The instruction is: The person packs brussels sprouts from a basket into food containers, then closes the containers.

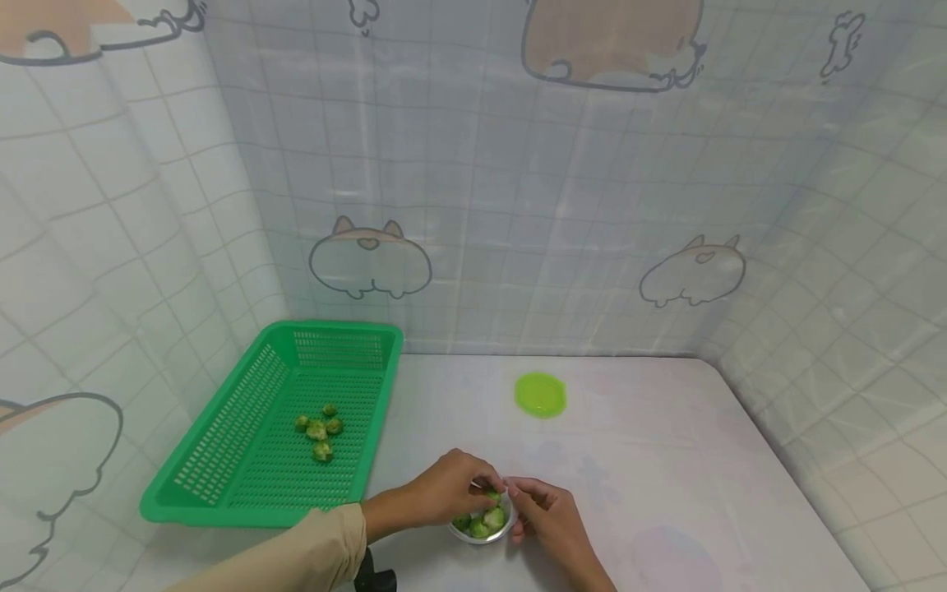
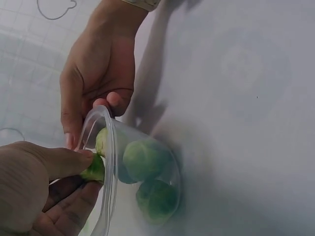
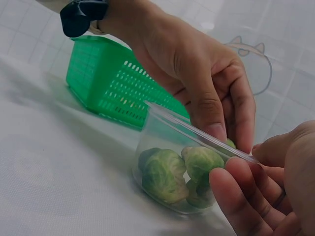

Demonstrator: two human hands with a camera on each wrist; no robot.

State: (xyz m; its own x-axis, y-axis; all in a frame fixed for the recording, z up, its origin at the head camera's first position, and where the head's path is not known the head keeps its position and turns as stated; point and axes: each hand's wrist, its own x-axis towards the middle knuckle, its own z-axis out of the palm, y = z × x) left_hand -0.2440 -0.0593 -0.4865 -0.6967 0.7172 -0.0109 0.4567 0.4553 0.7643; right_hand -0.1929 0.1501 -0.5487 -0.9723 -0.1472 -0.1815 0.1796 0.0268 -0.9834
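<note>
Sprouts (image 1: 316, 430) are lying in the left-hand basket (image 1: 266, 473) and near tub (image 3: 152, 135). Beyond the tub, a lid (image 1: 541, 395) is resting.

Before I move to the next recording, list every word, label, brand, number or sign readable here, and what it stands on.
None can be read in any view.
Wall covering: cartoon drawings and grid lines, no lettering.
Tabletop: faint printed shapes, too blurred to make out.
Clear container, green basket, lime-green disc: no legible marking.

Basket (image 1: 274, 481): green. Sprouts (image 1: 316, 430) inside the basket: yellowish green. Lid (image 1: 541, 395) right of it: lime green. Wall (image 1: 473, 181) behind it: pale grey, grid-lined, with tan-and-white cartoon dogs (image 1: 614, 37).
</note>
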